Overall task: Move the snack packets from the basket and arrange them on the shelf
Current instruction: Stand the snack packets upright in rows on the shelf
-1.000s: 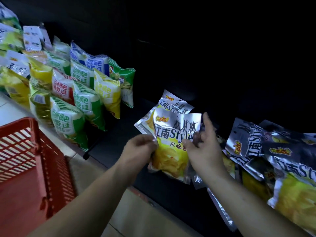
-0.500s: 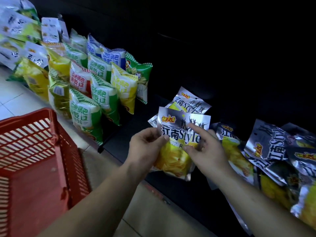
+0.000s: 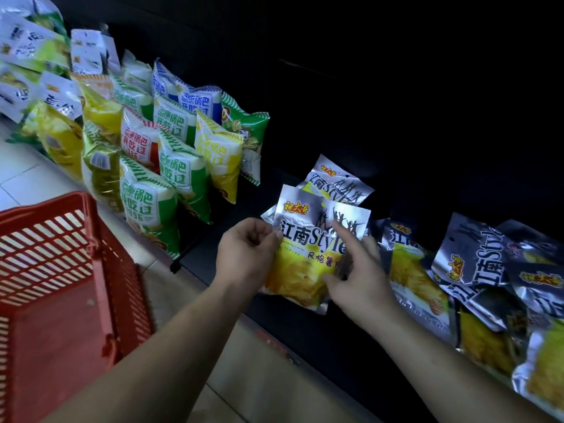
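L hand point(image 3: 247, 253), R hand point(image 3: 363, 277) grip 1 pkt point(image 3: 305, 267).

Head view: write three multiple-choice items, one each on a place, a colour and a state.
1. Where is the basket? A. lower left, beside the shelf B. on the shelf C. out of view
2. What colour is the basket? A. blue B. red C. green
3. What does the left hand do? A. hangs idle B. rests on the basket C. pinches the packet
Key: A, it sits at lower left; B, its mesh is red; C, thumb and fingers clamp the packet's edge.
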Available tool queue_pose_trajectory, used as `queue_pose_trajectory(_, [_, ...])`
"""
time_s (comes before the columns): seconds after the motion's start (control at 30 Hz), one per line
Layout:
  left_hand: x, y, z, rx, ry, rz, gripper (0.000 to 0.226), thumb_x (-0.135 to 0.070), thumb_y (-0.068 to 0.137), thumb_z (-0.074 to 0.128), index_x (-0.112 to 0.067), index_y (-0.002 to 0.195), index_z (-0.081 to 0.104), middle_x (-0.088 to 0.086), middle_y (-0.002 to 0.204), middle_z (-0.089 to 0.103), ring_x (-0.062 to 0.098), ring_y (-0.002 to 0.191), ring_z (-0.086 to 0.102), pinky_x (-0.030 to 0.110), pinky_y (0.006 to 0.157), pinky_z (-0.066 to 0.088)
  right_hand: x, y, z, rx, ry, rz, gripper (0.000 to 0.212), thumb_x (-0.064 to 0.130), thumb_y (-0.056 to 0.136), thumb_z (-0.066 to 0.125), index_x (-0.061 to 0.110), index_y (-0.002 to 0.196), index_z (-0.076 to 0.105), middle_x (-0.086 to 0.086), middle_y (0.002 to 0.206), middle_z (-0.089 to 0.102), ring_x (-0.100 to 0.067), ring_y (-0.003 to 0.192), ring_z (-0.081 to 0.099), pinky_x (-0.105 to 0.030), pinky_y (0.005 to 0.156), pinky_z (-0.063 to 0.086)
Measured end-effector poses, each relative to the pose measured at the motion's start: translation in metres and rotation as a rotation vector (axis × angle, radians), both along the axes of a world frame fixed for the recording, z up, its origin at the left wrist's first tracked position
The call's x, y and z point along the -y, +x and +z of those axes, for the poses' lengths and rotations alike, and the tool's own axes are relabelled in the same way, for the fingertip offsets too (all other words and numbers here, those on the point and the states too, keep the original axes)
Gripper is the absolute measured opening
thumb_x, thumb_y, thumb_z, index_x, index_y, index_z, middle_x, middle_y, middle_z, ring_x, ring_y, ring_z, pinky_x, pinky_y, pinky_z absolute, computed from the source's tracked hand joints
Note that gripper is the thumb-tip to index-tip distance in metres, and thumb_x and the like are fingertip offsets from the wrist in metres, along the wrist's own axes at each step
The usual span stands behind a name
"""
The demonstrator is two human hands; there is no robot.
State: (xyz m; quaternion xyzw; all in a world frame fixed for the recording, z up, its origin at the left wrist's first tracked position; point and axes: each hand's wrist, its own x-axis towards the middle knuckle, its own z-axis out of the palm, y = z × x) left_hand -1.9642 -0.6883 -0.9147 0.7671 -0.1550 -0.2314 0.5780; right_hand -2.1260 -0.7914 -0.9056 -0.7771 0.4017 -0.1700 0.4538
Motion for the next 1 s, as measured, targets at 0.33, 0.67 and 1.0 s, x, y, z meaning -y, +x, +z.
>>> queue_pose_trajectory(0.33, [0.013, 0.013, -0.017, 0.444, 0.381, -0.345, 0.059, -0.035, 0.077, 0.07, -0.033, 0.136, 0.062, -0.002, 0.14, 0.053, 0.021, 0.123, 0.059, 0.036, 0.098, 0.052, 0.036, 0.061, -0.036, 0.029, 0.003, -0.139, 0.072, 0.001, 0.092, 0.06, 0.034, 0.153, 0.039, 0.01, 0.127, 0.036, -0.021, 0.108, 0.057, -0.019, 0.072, 0.045])
queue_pose_trajectory(0.67, [0.029, 0.003, -0.044, 0.594, 0.542, -0.34, 0.051, -0.039, 0.092, 0.066, -0.044, 0.14, 0.053, 0.001, 0.148, 0.048, 0.031, 0.124, 0.052, 0.038, 0.093, 0.051, 0.074, 0.062, -0.044, 0.074, 0.196, -0.146, 0.077, 0.014, 0.08, 0.082, 0.048, 0.142, 0.051, 0.008, 0.143, 0.049, -0.013, 0.127, 0.052, -0.028, 0.1, 0.045])
queue_pose_trajectory(1.0, [0.029, 0.0, -0.061, 0.71, 0.471, -0.467, 0.064, -0.055, 0.09, 0.051, -0.051, 0.149, 0.028, 0.012, 0.156, 0.039, 0.037, 0.123, 0.055, 0.042, 0.086, 0.056, 0.081, 0.063, -0.031, 0.125, -0.032, 0.001, 0.054, 0.01, 0.099, 0.063, 0.031, 0.147, 0.049, 0.01, 0.124, 0.036, 0.023, 0.1, 0.043, 0.007, 0.076, 0.032])
